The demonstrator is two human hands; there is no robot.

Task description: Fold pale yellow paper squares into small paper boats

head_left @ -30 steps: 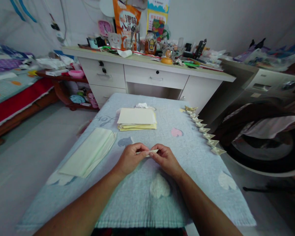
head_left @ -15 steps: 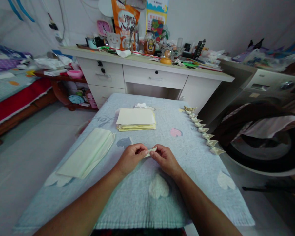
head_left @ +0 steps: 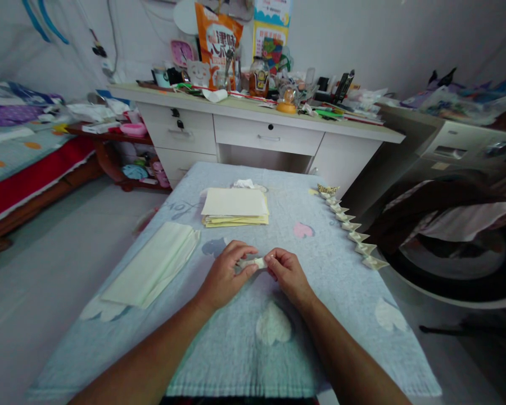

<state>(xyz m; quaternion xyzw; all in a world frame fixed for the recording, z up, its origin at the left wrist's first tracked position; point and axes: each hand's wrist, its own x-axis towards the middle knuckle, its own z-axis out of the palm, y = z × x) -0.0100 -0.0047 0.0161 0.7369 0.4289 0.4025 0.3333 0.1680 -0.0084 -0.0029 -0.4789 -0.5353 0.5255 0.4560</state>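
A small folded strip of pale paper (head_left: 259,262) is between my hands above the cloth-covered table. My right hand (head_left: 289,273) pinches its right end between thumb and fingers. My left hand (head_left: 227,274) is around the left part, its thumb below and its fingers arched above, with a gap between them. Part of the paper is hidden behind the left hand. Beyond my hands lies a stack of cream and yellow paper sheets (head_left: 235,202). Along the right edge, several folded paper boats (head_left: 365,248) stand in a row, with a patterned yellow-and-black one (head_left: 328,189) at the far end.
A folded pale green cloth or paper (head_left: 154,264) lies on the left of the blue tablecloth (head_left: 219,349). A crumpled white tissue (head_left: 243,184) sits behind the stack. Past the table is a cluttered white desk (head_left: 270,135). A washing machine (head_left: 451,146) stands at right.
My left thumb and fingers have spread apart around the paper, which both hands pinched before. My right hand keeps its pinch at the right end. The view has shifted slightly.
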